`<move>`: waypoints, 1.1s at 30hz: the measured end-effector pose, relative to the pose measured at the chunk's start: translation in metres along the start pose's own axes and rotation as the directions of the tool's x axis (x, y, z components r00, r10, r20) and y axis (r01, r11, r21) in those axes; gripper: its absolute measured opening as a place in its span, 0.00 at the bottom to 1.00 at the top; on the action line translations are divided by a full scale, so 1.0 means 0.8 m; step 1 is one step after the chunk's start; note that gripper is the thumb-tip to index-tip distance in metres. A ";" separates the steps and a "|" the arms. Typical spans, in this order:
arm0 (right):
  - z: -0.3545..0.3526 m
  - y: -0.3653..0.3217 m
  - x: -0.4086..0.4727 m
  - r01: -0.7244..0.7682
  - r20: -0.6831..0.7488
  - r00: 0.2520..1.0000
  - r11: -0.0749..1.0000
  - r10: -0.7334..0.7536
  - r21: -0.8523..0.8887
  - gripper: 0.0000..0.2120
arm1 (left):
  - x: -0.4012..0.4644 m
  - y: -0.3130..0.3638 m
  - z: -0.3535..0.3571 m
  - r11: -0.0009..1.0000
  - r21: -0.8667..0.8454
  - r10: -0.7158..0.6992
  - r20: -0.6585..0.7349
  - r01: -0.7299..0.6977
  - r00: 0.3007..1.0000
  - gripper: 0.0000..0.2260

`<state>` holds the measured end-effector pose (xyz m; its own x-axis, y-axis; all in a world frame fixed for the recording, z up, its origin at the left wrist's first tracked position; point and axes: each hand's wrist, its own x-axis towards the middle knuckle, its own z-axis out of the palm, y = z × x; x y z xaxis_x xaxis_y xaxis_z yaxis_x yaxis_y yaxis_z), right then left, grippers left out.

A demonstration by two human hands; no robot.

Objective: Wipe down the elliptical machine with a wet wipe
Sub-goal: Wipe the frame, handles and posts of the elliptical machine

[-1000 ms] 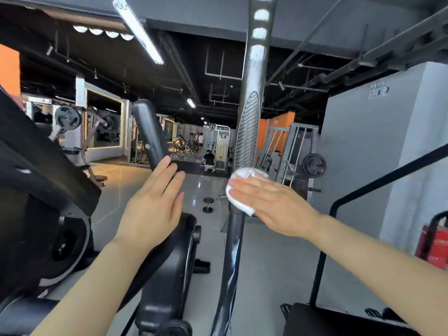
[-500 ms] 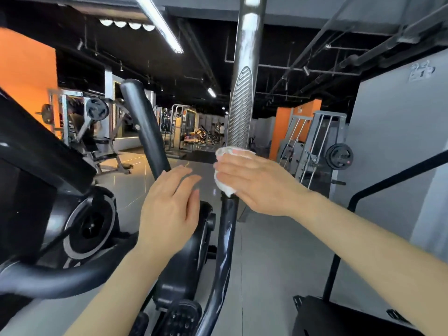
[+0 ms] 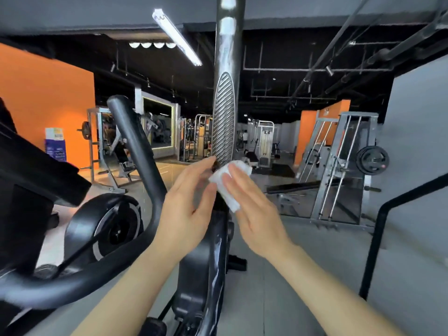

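Since the earlier frames the left hand (image 3: 186,214) has come across from the left handlebar (image 3: 135,146) to the near handle bar, and the right hand (image 3: 254,214) has slid the wet wipe (image 3: 228,183) a little lower on it. Both hands now meet at the same spot from opposite sides.

The handle bar (image 3: 224,122) of the elliptical machine (image 3: 201,275) runs nearly upright through the middle of the view, its long axis rising from the machine's dark body to beyond the top edge, with a ribbed silver grip panel just above the hands. The bunched white wipe lies against the bar just below that panel. The right hand presses it there with straight fingers laid flat over it; no curl around the bar can be seen. The left hand's fingers are extended and relaxed, their tips touching the bar and the wipe's left edge.

A weight rack (image 3: 344,166) stands well apart at the right.
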<state>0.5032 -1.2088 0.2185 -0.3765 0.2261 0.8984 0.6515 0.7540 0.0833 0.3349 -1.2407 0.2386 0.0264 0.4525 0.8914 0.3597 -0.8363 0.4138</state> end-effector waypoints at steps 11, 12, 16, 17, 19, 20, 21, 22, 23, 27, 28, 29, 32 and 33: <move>-0.035 0.020 0.134 0.040 -0.286 0.958 0.983 0.014 0.180 0.20 | 0.052 0.037 0.016 0.990 -0.110 -0.111 -0.174 0.093 0.979 0.18; -0.049 0.026 0.180 0.056 -0.302 0.953 0.988 -0.011 0.142 0.20 | 0.070 0.043 0.016 0.990 -0.119 -0.093 -0.174 0.073 0.980 0.20; -0.082 0.043 0.292 0.055 -0.292 0.956 0.984 -0.004 0.168 0.21 | 0.126 0.064 0.009 0.995 -0.091 -0.050 -0.172 0.035 0.984 0.24; -0.080 0.046 0.293 0.066 -0.270 0.963 0.977 -0.009 0.203 0.22 | 0.134 0.067 0.007 0.993 -0.114 -0.058 -0.166 0.040 0.984 0.26; -0.064 0.051 0.266 0.083 -0.236 0.972 0.954 -0.014 0.287 0.22 | 0.140 0.074 0.006 0.988 -0.147 -0.061 -0.154 0.039 0.986 0.27; -0.053 0.051 0.242 0.086 -0.220 0.975 0.944 -0.015 0.317 0.22 | 0.141 0.074 0.007 0.987 -0.154 -0.060 -0.148 0.037 0.987 0.27; -0.040 0.052 0.214 0.088 -0.199 0.980 0.936 -0.019 0.341 0.23 | 0.141 0.074 0.008 0.984 -0.175 -0.070 -0.154 0.043 0.986 0.27; -0.029 0.052 0.187 0.092 -0.180 0.983 0.925 -0.026 0.369 0.23 | 0.144 0.072 0.007 0.978 -0.201 -0.094 -0.165 0.060 0.982 0.26; -0.023 0.053 0.164 0.100 -0.169 0.985 0.909 -0.033 0.404 0.22 | 0.144 0.073 0.006 0.973 -0.215 -0.123 -0.180 0.083 0.976 0.25; -0.059 0.057 0.194 0.048 -0.234 0.968 0.856 0.086 0.514 0.17 | 0.133 0.079 0.006 0.975 -0.206 -0.121 -0.167 0.085 0.978 0.16; -0.076 0.059 0.228 0.027 -0.275 0.951 0.844 0.144 0.536 0.17 | 0.147 0.070 0.003 0.975 -0.196 -0.142 -0.162 0.109 0.977 0.15; -0.095 0.061 0.264 0.016 -0.310 0.934 0.848 0.175 0.529 0.17 | 0.157 0.064 0.001 0.975 -0.173 -0.166 -0.139 0.141 0.976 0.15; -0.133 0.061 0.363 0.046 -0.382 0.915 0.906 0.131 0.421 0.17 | 0.174 0.053 0.001 0.965 -0.102 -0.246 -0.011 0.243 0.969 0.18; -0.137 0.059 0.384 0.042 -0.363 0.924 0.911 0.121 0.411 0.16 | 0.170 0.055 0.002 0.969 -0.095 -0.233 -0.022 0.230 0.972 0.18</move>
<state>0.4907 -1.1712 0.5455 -0.0302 0.0764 0.9966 0.3069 0.9496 -0.0634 0.3561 -1.2154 0.3774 -0.0783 0.6277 0.7745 0.2658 -0.7356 0.6231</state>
